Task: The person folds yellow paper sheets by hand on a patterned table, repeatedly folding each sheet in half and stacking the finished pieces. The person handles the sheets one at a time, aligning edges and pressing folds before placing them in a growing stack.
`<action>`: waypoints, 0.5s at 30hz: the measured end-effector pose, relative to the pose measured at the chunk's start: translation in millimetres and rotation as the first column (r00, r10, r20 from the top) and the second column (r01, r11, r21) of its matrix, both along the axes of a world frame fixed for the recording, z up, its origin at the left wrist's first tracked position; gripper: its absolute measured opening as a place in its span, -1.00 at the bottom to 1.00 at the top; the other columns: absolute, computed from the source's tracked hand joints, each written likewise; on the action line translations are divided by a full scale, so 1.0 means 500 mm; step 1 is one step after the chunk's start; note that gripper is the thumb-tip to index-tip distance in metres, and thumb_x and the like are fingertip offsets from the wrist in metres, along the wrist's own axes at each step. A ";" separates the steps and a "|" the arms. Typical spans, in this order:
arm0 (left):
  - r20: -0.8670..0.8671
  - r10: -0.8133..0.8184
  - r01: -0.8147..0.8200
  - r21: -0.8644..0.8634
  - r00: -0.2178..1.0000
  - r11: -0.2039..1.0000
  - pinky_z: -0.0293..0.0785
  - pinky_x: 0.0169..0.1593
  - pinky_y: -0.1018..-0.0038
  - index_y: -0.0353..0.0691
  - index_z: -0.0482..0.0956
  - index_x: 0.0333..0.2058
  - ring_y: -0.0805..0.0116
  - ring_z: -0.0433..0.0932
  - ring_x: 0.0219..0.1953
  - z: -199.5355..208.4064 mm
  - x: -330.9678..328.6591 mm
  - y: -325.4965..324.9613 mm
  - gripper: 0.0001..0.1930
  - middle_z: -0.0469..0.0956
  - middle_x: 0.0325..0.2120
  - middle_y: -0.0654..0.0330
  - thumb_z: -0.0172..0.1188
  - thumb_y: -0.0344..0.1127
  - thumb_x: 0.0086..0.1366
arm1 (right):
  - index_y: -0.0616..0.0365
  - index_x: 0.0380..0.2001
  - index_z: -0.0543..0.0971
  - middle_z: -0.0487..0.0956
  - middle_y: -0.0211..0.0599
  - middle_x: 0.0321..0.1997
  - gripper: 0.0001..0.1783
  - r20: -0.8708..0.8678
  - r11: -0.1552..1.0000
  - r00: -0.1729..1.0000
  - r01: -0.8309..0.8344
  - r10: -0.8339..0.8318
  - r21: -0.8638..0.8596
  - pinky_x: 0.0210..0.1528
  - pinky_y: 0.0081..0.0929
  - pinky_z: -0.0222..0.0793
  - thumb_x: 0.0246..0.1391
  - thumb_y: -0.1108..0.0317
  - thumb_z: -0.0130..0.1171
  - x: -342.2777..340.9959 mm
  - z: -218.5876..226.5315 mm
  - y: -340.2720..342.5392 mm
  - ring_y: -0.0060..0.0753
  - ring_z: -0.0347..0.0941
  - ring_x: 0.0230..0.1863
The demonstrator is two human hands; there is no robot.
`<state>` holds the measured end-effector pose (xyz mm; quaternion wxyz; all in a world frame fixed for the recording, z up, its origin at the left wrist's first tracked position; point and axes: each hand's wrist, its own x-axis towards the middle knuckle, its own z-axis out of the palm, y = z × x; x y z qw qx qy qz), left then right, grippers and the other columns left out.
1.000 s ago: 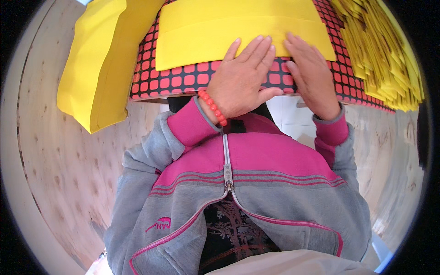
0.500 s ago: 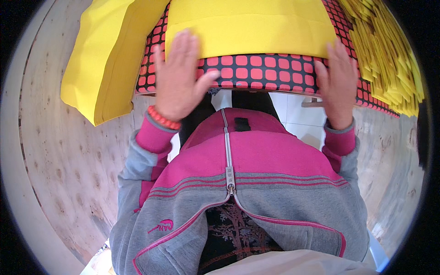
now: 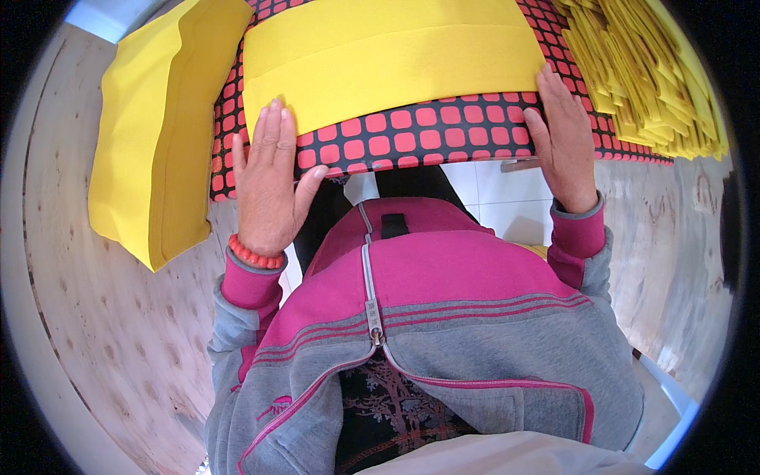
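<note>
A yellow fabric sheet (image 3: pixel 396 71) lies flat on a table covered in red-and-black checked cloth (image 3: pixel 427 127), a crease running across it. My left hand (image 3: pixel 273 170), with a red bead bracelet at the wrist, rests its fingertips on the sheet's near left corner. At the near right corner, my right hand (image 3: pixel 564 131) has its fingers stretched along the sheet's edge. Both hands are flat and hold nothing. The sheet's far edge is out of view.
More yellow fabric (image 3: pixel 134 134) hangs over the table's left side. A thick pile of folded yellow pieces (image 3: pixel 641 79) lies at the right. Pale wooden boards (image 3: pixel 95 317) stand on the left, and white floor tiles (image 3: pixel 475 186) show below the table.
My view has shifted and tilted, so the table and sheet appear turned. My hands, blurred before, are now sharper and touch the sheet's near corners.
</note>
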<state>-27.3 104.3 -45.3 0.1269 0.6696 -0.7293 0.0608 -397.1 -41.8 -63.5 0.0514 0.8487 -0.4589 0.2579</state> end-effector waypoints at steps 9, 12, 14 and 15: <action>0.034 -0.213 0.215 -0.172 0.977 0.961 0.30 0.31 -0.03 -0.24 0.45 0.22 -0.02 0.52 0.19 0.037 -0.088 -0.120 -0.49 0.53 0.15 -0.02 0.16 -0.34 0.27 | 0.23 0.26 0.45 0.44 -0.01 0.38 -0.38 -0.102 0.988 0.989 -0.117 0.107 -0.098 0.44 0.00 0.13 0.23 0.14 0.27 0.050 0.043 -0.010 0.01 0.32 0.41; 0.010 -0.234 0.234 -0.041 0.972 0.971 0.53 0.07 0.08 -0.23 0.47 0.16 -0.06 0.61 -0.02 0.057 -0.097 -0.155 -0.49 0.59 0.03 0.01 0.16 -0.41 0.18 | 0.22 0.25 0.45 0.46 -0.02 0.34 -0.38 -0.068 0.952 0.951 -0.304 0.301 -0.037 0.43 -0.02 0.17 0.18 0.18 0.30 0.092 0.055 -0.021 0.04 0.34 0.39; 0.093 -0.230 0.230 0.008 0.969 0.973 0.58 -0.11 0.12 -0.24 0.49 0.11 -0.05 0.64 -0.14 0.069 -0.095 -0.168 -0.51 0.62 -0.06 0.04 0.15 -0.45 0.14 | 0.22 0.24 0.45 0.47 -0.02 0.32 -0.38 -0.046 0.932 0.931 -0.364 0.363 -0.003 0.41 -0.02 0.19 0.17 0.20 0.31 0.109 0.058 -0.032 0.05 0.34 0.38; 0.153 -0.213 0.209 0.044 0.965 0.977 0.58 -0.11 0.11 -0.24 0.49 0.10 -0.04 0.64 -0.14 0.073 -0.094 -0.171 -0.52 0.62 -0.06 0.04 0.15 -0.45 0.14 | 0.22 0.23 0.45 0.48 -0.04 0.31 -0.38 -0.048 0.925 0.927 -0.375 0.372 -0.063 0.37 -0.06 0.26 0.12 0.28 0.34 0.113 0.058 -0.040 0.06 0.37 0.34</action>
